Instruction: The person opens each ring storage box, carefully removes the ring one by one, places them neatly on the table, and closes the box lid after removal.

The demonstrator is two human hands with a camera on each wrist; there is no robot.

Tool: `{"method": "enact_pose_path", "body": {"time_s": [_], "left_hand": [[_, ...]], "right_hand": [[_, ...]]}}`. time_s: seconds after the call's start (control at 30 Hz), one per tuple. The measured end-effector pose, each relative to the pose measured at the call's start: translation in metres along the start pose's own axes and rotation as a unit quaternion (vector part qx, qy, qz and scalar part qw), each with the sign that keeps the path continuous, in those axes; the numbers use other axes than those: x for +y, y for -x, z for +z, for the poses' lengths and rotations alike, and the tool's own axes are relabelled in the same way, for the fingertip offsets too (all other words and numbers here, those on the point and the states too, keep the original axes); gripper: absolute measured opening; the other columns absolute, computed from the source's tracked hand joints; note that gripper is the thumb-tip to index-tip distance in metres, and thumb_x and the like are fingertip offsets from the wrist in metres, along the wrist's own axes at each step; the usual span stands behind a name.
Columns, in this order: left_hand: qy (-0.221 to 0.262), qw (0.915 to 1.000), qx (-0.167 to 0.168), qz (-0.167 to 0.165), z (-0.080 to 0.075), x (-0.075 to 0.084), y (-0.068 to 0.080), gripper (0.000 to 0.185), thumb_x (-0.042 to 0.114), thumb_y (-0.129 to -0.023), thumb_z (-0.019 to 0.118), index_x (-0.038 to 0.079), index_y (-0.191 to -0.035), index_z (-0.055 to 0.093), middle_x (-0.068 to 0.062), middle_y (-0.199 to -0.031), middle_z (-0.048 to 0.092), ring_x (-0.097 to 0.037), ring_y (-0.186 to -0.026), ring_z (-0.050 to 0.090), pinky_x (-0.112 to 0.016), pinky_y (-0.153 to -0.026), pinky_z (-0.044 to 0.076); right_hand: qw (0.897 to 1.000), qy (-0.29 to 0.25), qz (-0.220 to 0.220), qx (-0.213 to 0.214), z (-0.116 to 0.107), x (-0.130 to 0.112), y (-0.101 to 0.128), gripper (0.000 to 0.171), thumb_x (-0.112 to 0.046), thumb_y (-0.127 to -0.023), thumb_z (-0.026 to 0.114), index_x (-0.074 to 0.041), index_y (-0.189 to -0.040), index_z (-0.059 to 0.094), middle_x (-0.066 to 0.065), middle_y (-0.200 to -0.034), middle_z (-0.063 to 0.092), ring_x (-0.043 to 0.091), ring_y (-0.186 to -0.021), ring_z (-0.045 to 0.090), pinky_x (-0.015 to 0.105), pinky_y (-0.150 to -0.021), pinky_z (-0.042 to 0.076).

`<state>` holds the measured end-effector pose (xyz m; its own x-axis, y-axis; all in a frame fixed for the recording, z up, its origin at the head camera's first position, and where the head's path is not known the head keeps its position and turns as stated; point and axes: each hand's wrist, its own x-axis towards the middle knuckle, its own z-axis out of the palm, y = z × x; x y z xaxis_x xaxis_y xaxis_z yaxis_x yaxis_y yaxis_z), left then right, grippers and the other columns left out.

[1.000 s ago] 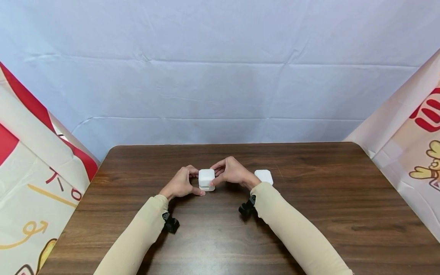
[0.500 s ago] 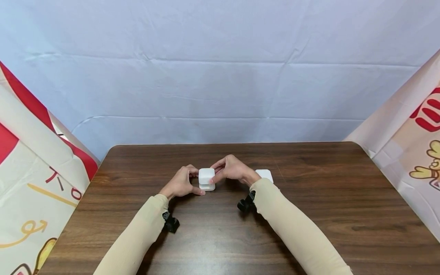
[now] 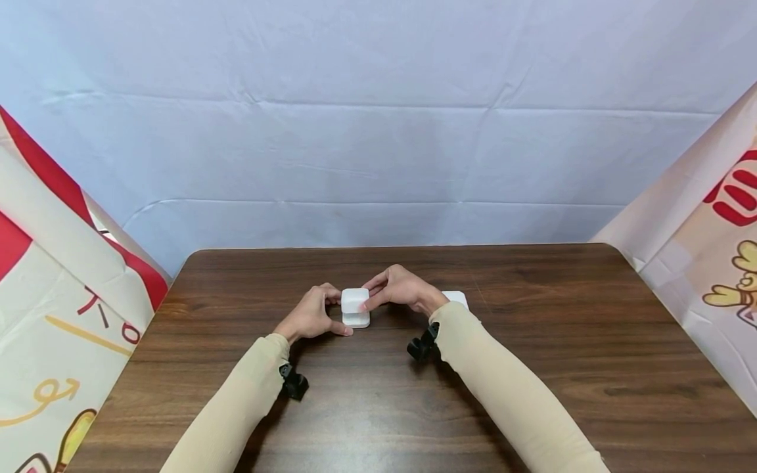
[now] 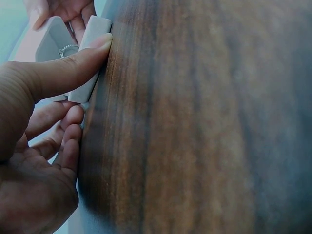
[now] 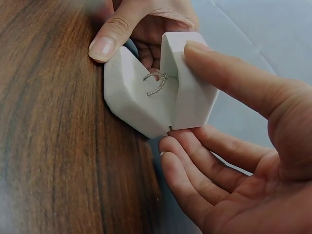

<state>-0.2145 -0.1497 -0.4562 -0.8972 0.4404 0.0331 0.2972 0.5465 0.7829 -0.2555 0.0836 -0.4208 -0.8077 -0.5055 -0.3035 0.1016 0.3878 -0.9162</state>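
Note:
A white ring box (image 3: 356,320) sits on the wooden table, its lid (image 5: 192,92) partly raised. Inside stands a silver ring (image 5: 157,84) set with small stones, its lower part sunk in the white lining. My left hand (image 3: 310,315) holds the base from the left, thumb at the front and fingers behind. From the right, my right hand (image 3: 402,290) pinches the lid between thumb and fingers. In the left wrist view, the left thumb (image 4: 73,73) covers part of the base and ring.
A flat white square object (image 3: 457,299) lies to the right, partly hidden behind the right wrist. The brown wooden table (image 3: 378,407) reaches to a pale cloth backdrop (image 3: 378,157). Printed cloths hang at both sides.
The ring box lid has tilted further up, widening the gap at the front. My right hand has risen slightly with the lid, while the left hand has stayed in place.

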Motion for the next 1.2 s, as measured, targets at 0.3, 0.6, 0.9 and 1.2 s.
{"method": "enact_pose_path", "body": {"time_s": [0.3,0.6,0.9,1.2], "left_hand": [[-0.006,1.0,-0.001,0.002,-0.0002,0.0001,-0.0006,0.048,0.012,-0.068,0.097,0.004,-0.109,0.075,-0.004,-0.102,0.061,-0.022,-0.098,0.058,-0.043,-0.09,0.05],[0.003,1.0,0.004,0.006,0.0001,-0.0003,-0.0016,0.045,0.01,-0.066,0.097,0.003,-0.105,0.075,-0.004,-0.1,0.061,-0.021,-0.097,0.058,-0.041,-0.088,0.049],[0.003,0.9999,0.002,-0.012,0.0004,0.0001,-0.0012,0.045,0.011,-0.066,0.097,0.003,-0.105,0.074,-0.006,-0.1,0.06,-0.022,-0.094,0.056,-0.041,-0.086,0.047],[0.003,0.9998,0.001,-0.019,0.0008,0.0,-0.0025,0.047,0.01,-0.066,0.097,0.002,-0.106,0.073,-0.008,-0.1,0.059,-0.022,-0.093,0.054,-0.039,-0.085,0.046]], "right_hand": [[1.0,-0.019,0.011,-0.004,-0.002,0.0003,-0.0019,0.049,-0.008,-0.077,0.089,0.006,-0.12,0.07,0.013,-0.108,0.074,0.018,-0.097,0.067,0.035,-0.088,0.054],[0.998,-0.063,0.012,-0.018,-0.0017,0.002,-0.001,0.048,-0.005,-0.082,0.084,0.01,-0.124,0.066,0.017,-0.115,0.072,0.021,-0.101,0.069,0.041,-0.094,0.054],[0.996,-0.089,0.017,-0.019,-0.0008,0.0059,-0.002,0.046,-0.007,-0.087,0.081,0.011,-0.126,0.065,0.018,-0.127,0.066,0.022,-0.108,0.067,0.04,-0.097,0.052],[0.993,-0.11,0.024,-0.026,-0.0018,0.0038,-0.0019,0.043,-0.009,-0.092,0.076,0.013,-0.126,0.063,0.019,-0.12,0.069,0.023,-0.106,0.069,0.042,-0.1,0.05]]}}
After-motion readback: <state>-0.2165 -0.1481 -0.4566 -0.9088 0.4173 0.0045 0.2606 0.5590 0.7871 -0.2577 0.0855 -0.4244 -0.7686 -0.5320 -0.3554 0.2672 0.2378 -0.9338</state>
